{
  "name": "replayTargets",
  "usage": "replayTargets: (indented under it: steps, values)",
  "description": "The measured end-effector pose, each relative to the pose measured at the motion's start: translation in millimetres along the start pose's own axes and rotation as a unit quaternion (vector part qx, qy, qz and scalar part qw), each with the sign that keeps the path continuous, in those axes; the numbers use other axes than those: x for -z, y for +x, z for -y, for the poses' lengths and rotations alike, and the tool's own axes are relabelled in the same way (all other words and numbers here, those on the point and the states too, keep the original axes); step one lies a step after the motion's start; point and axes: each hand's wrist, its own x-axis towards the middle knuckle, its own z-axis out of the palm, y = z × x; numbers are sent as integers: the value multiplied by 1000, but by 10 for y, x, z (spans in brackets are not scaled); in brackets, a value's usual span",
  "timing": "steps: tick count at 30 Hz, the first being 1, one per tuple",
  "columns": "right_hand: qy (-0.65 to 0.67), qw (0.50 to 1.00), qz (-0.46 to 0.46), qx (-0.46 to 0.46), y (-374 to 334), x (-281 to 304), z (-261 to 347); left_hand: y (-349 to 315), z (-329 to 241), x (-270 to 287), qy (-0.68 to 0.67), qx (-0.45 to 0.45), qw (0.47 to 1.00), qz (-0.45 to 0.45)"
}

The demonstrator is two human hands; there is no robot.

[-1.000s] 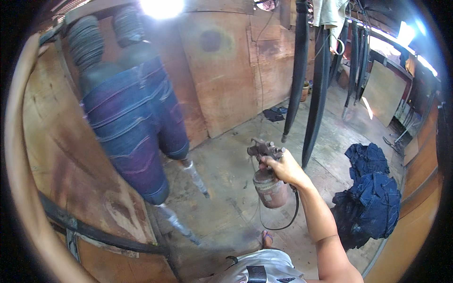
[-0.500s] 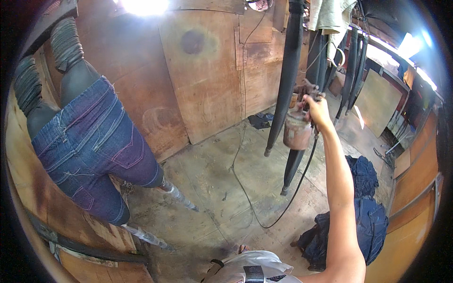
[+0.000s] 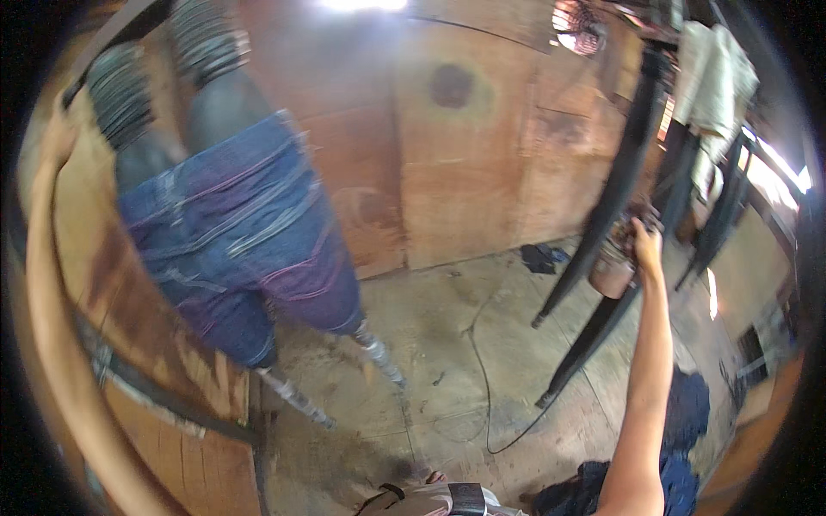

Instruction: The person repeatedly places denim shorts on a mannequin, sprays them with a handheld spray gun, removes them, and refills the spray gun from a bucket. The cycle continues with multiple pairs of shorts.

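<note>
spray gun (image 3: 612, 273) moved away from denim (image 3: 232, 228), clamped in right grip (image 3: 647, 244); left grip (image 3: 57, 138) unclear

Blur softens the right hand (image 3: 647, 245) and the spray gun (image 3: 612, 275) (its finer parts too smeared to make out). How the left hand (image 3: 57, 136) meets the dark bar (image 3: 110, 41) is unclear. The right forearm (image 3: 651, 361) partly hides the dark-blue denim heap (image 3: 686, 408).

I count one left hand (image 3: 58, 142) upper left, one right hand (image 3: 647, 249) and one spray gun (image 3: 613, 273) at right, one denim garment (image 3: 232, 232) at left, two wrapped poles (image 3: 379, 353) below it, one fan (image 3: 576, 27) upper right, at least three black tubes (image 3: 613, 189) at right.
</note>
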Motion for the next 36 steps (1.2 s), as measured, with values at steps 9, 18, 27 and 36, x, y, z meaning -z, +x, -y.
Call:
replayTargets:
  steps: [9,18,27,36]
  values:
    - [-352,817,-330,315,-1295,-174,-201,-469,-370,909,-10,56,994,95]
    - [22,946,311,93,-3792,-2488,-263,-2441,-498,247,-200,134,970,-27]
    - [134,843,462,-239,-4353,-3635,530,-5174,-376,-225,-416,454,569,545]
    - [62,862,423,-271,-4362,-3663,1026,-4730,-419,-455,-355,314,528,705]
